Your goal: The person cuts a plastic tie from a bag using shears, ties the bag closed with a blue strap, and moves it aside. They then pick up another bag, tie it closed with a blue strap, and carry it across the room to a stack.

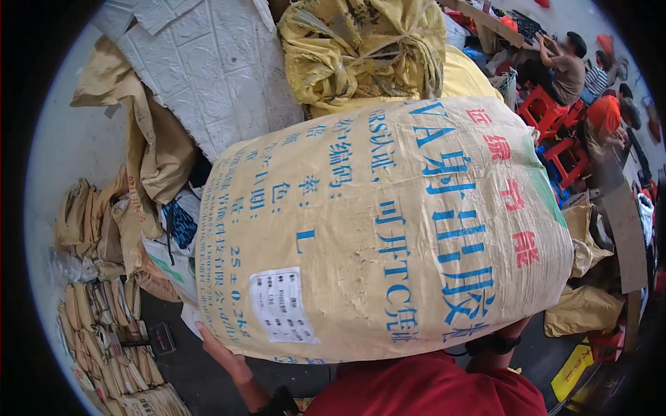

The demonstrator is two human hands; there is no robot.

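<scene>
Against the chest | large tan printed sack (388, 229) is carried, long axis crosswise | left hand (211, 345) pressed open under its near-left corner | right hand (510, 329) mostly hidden beneath, grip cannot be told | yellow tied sack (364, 48) behind.

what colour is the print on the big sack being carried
Mostly blue, with a few red characters, on a tan woven sack bearing a white label; it shows best in the head view.
</scene>
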